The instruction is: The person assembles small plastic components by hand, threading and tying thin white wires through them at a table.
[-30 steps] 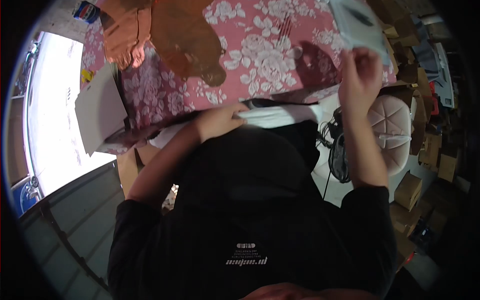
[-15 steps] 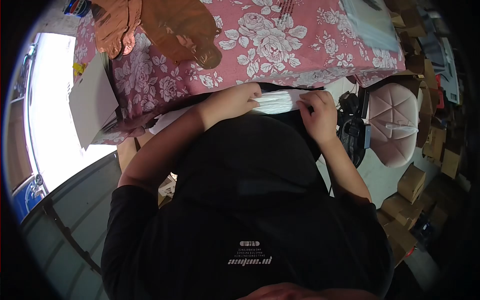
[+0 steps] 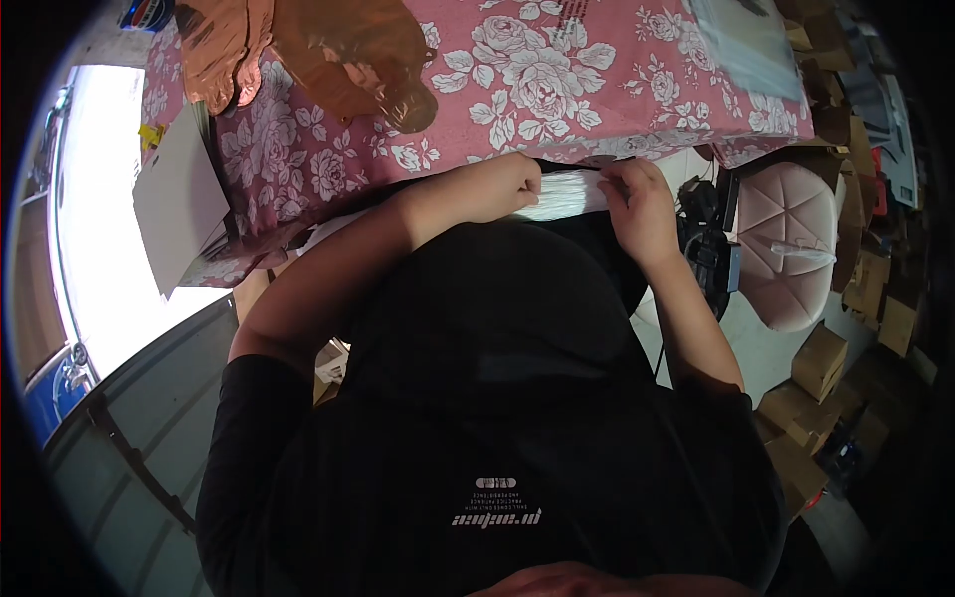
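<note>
largest in our view is the black clothing (image 3: 487,428) filling the lower middle of the frame, and above it the pink flowered tablecloth (image 3: 547,85) spans the top, with shiny coppery sheeting (image 3: 343,55) at upper left, a pale quilted seat (image 3: 791,249) at right and clear plastic (image 3: 751,50) at upper right. in the narrow band between cloth edge and lap, just above the centre of the frame, we find the white pleated bundle (image 3: 567,196), its long axis running side to side, nearly parallel to the table edge and rising slightly toward the right. we see our left hand (image 3: 502,189) over the left part of its visible stretch, and our right hand (image 3: 642,209) at its right end, so the bundle lies to the right of the left fingers and to the left of the right ones; neither hand is clearly nearer. our left fingers curl in against the pleats, while our right thumb and forefinger bend toward the end with a small gap between them; we cannot tell whether either hand truly pinches the material or only rests on it.
</note>
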Demonstrator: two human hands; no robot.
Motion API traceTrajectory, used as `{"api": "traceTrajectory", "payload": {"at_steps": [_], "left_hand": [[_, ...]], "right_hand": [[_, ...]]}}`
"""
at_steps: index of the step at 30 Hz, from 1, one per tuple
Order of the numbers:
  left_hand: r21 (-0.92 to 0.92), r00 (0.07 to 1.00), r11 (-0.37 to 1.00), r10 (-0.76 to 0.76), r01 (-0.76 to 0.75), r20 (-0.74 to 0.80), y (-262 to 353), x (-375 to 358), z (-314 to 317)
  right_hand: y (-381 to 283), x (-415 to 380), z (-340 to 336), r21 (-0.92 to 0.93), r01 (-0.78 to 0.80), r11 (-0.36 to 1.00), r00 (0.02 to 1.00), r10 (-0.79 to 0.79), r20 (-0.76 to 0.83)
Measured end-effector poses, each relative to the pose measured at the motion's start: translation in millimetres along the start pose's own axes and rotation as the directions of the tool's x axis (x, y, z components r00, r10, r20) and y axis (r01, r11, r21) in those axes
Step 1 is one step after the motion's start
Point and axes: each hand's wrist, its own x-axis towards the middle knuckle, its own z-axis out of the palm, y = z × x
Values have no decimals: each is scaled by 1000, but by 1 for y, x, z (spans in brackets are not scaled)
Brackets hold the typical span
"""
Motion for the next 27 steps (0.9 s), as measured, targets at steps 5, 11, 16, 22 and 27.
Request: {"api": "traceTrajectory", "payload": {"at_steps": [5, 11, 16, 22, 27], "left_hand": [[-37, 999, 998, -50, 51, 17, 10, -2, -4], [-112, 997, 992, -70, 65, -44, 19, -11, -3], [-335, 978, 927, -200, 167, -65, 14, -15, 1], [-391, 982, 904, -191, 170, -14, 0, -16, 3], [-355, 980, 918, -197, 175, -26, 1, -17, 3]], "right_hand": [[-4, -3, -10, -38, 49, 998, 999, -48, 23], [-12, -5, -12, 33, 41, 999, 997, -43, 62], [-9, -3, -8, -22, 29, 999, 995, -27, 92], [-10, -2, -8, 17, 70, 997, 990, -71, 121], [-18, -3, -8, 17, 6, 1000, 998, -7, 66]]}}
